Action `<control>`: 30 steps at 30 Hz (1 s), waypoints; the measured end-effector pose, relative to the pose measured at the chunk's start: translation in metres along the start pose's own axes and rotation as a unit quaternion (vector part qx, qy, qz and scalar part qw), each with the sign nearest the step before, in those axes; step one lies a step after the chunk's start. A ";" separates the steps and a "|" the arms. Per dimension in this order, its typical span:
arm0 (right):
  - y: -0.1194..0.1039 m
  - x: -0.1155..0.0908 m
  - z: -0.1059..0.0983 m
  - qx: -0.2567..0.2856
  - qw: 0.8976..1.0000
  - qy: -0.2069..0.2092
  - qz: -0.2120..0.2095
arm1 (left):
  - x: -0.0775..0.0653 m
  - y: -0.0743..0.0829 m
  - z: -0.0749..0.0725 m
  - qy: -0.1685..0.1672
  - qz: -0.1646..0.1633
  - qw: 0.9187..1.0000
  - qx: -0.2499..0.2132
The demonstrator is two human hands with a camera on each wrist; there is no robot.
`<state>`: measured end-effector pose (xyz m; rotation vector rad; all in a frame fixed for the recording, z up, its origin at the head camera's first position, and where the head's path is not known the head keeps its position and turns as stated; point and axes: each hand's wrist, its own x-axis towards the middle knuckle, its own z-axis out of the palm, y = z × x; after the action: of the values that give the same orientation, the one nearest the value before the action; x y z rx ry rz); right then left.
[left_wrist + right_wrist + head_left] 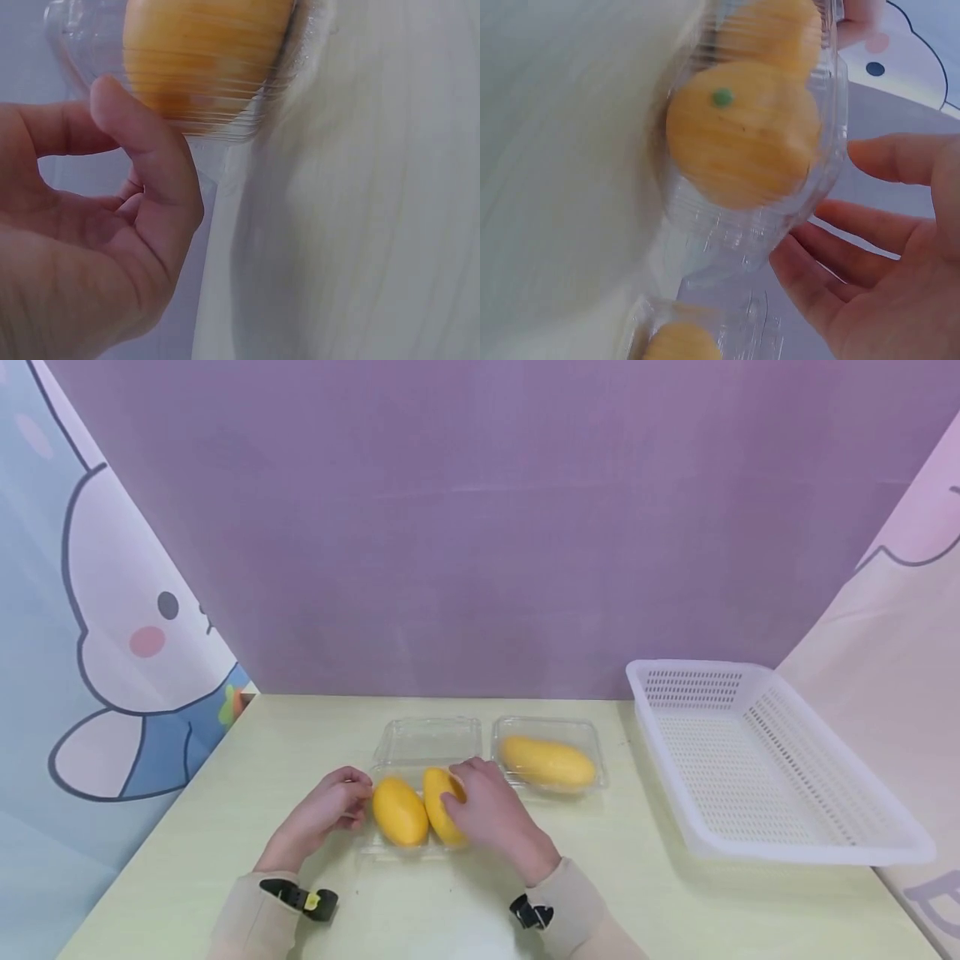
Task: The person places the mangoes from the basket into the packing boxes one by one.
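Two yellow mangoes, a left mango (400,812) and a right mango (444,806), lie side by side in an open clear plastic clamshell box (427,742), its lid laid back toward the wall. My left hand (337,806) is at the box's left edge. In the left wrist view its thumb and a curled finger (161,161) meet at the clear rim. Over the right mango, my right hand (491,806) overlaps its side in the head view. The right wrist view has that hand's thumb and fingers (840,255) spread apart close to the box edge.
Right of the open box, a second clear clamshell box (585,728) contains another mango (547,762). A white perforated plastic basket (678,802) stands at the table's right side. A purple wall (480,527) rises behind the pale table (405,910).
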<state>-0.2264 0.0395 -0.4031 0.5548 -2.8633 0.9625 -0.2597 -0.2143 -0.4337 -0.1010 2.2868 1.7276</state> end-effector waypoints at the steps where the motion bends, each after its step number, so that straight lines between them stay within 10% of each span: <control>1: 0.000 0.000 -0.001 0.002 1.000 0.004 0.003 | 0.000 0.000 0.000 -0.001 -0.001 1.000 -0.001; 14: 0.002 0.004 0.001 0.018 0.997 0.053 0.051 | -0.001 -0.003 -0.009 -0.008 -0.006 1.000 0.013; 30: -0.015 0.028 0.005 0.031 0.992 -0.019 0.117 | -0.006 -0.002 -0.020 -0.013 -0.014 1.000 0.022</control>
<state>-0.2466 0.0166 -0.3940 0.2453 -2.9908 1.0876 -0.2570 -0.2347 -0.4286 -0.0993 2.2925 1.6540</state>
